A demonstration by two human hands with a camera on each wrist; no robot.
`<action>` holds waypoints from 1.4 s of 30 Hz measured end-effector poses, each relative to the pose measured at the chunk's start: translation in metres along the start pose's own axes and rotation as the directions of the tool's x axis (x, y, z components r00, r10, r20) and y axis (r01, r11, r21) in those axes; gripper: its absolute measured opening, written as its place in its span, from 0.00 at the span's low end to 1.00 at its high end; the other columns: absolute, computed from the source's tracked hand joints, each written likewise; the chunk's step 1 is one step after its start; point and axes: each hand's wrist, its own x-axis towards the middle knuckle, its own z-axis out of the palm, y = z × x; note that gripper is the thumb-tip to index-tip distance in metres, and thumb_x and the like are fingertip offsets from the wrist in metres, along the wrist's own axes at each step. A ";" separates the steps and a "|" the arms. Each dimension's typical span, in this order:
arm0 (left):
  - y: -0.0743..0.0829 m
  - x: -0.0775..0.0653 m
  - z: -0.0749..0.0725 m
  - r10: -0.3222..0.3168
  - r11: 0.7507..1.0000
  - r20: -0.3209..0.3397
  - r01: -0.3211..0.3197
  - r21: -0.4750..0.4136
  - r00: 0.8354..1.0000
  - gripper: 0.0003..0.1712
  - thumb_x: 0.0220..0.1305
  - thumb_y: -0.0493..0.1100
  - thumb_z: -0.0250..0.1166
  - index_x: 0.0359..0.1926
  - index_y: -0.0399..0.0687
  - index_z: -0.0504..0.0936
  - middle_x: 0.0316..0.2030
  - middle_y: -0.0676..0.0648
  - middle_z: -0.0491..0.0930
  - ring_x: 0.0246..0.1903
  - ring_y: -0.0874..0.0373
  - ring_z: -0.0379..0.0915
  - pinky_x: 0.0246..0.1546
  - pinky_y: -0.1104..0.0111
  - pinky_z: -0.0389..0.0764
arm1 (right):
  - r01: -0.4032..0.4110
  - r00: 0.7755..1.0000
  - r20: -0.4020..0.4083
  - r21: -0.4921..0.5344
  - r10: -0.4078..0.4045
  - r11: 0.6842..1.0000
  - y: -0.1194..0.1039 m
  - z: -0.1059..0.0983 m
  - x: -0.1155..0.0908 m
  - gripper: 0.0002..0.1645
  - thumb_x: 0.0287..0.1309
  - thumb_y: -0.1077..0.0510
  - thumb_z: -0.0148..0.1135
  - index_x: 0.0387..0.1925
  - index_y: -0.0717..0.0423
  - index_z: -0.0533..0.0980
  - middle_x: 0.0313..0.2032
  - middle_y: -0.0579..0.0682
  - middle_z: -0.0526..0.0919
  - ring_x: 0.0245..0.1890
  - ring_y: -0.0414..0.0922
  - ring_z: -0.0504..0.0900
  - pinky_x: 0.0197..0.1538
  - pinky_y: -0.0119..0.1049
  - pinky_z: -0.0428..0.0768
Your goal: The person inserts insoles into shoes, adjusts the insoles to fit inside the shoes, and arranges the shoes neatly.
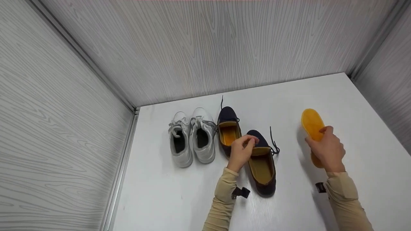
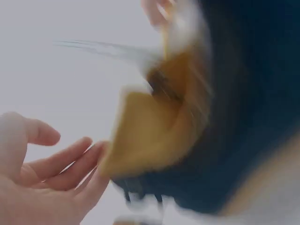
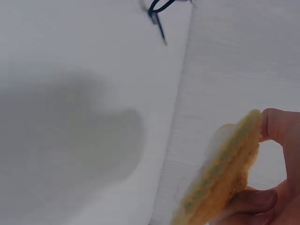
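A yellow-orange insole (image 1: 310, 122) is gripped between the thumb and fingers of my right hand (image 1: 329, 150), raised over the right of the white table. The right wrist view shows the pinched insole (image 3: 222, 173) edge-on, its side fuzzy. My left hand (image 1: 241, 152) holds nothing; its fingers are loosely bent beside the tongue of the nearer navy moccasin (image 1: 269, 189), whose inside is tan. In the blurred left wrist view, the left fingertips lie right at the tan flap (image 2: 140, 131). The other navy moccasin (image 1: 227, 113), with orange inside, is partly hidden behind that hand.
A pair of white lace-up sneakers, the left sneaker (image 1: 182, 158) and the right sneaker (image 1: 205, 154), stands left of the moccasins. A dark lace (image 1: 273, 141) sticks out from the nearer moccasin. Grey wood-grain panels (image 1: 205, 48) wall the table's back and sides.
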 end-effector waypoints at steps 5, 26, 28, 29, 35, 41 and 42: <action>0.015 0.006 0.005 -0.207 0.850 0.148 0.253 -0.462 0.967 0.16 0.72 0.30 0.49 0.53 0.21 0.76 0.49 0.28 0.81 0.51 0.37 0.79 0.52 0.58 0.79 | 0.033 0.999 -0.014 0.014 -0.033 0.999 -0.031 0.005 -0.016 0.39 0.60 0.41 0.56 0.60 0.65 0.61 0.49 0.72 0.76 0.35 0.64 0.78 0.36 0.56 0.77; 0.018 0.006 0.029 -0.387 0.677 0.162 0.399 -0.618 0.908 0.17 0.70 0.34 0.57 0.56 0.29 0.77 0.45 0.36 0.83 0.43 0.49 0.82 0.44 0.59 0.82 | 0.272 0.960 0.067 -0.021 -0.270 0.962 -0.108 0.032 -0.088 0.28 0.53 0.47 0.64 0.50 0.59 0.69 0.29 0.58 0.80 0.22 0.52 0.77 0.23 0.46 0.73; 0.019 0.004 0.028 -0.401 0.702 0.106 0.380 -0.602 0.910 0.15 0.69 0.33 0.58 0.53 0.30 0.80 0.42 0.36 0.84 0.40 0.50 0.83 0.41 0.59 0.83 | 0.290 0.955 0.065 -0.033 -0.288 0.956 -0.111 0.036 -0.092 0.27 0.52 0.48 0.65 0.48 0.59 0.70 0.28 0.56 0.79 0.22 0.51 0.76 0.23 0.46 0.73; 0.020 0.003 0.027 -0.409 0.717 0.079 0.374 -0.589 0.909 0.14 0.68 0.33 0.59 0.51 0.30 0.81 0.40 0.37 0.84 0.39 0.50 0.84 0.39 0.59 0.83 | 0.297 0.954 0.062 -0.039 -0.294 0.954 -0.112 0.038 -0.093 0.27 0.52 0.48 0.65 0.48 0.59 0.70 0.28 0.55 0.79 0.22 0.51 0.75 0.23 0.46 0.74; 0.024 0.002 0.024 -0.434 0.769 -0.002 0.369 -0.522 0.901 0.12 0.64 0.31 0.59 0.46 0.32 0.84 0.31 0.41 0.84 0.29 0.55 0.82 0.26 0.69 0.81 | 0.331 0.943 0.020 -0.072 -0.331 0.941 -0.115 0.046 -0.096 0.29 0.50 0.46 0.69 0.48 0.57 0.69 0.30 0.56 0.76 0.21 0.52 0.74 0.23 0.49 0.75; 0.025 -0.004 0.025 -0.397 0.807 -0.008 0.346 -0.479 0.918 0.12 0.62 0.28 0.58 0.45 0.30 0.84 0.23 0.46 0.80 0.22 0.60 0.76 0.20 0.73 0.75 | 0.359 0.932 -0.018 -0.095 -0.362 0.929 -0.113 0.049 -0.095 0.36 0.46 0.40 0.75 0.48 0.55 0.69 0.32 0.57 0.70 0.18 0.53 0.72 0.21 0.50 0.74; 0.026 -0.005 0.025 -0.391 0.817 -0.011 0.342 -0.464 0.920 0.12 0.62 0.28 0.58 0.45 0.30 0.84 0.22 0.47 0.79 0.21 0.61 0.75 0.20 0.73 0.74 | 0.360 0.931 -0.021 -0.097 -0.364 0.928 -0.113 0.049 -0.095 0.36 0.46 0.40 0.75 0.47 0.55 0.69 0.31 0.57 0.70 0.18 0.53 0.72 0.21 0.50 0.74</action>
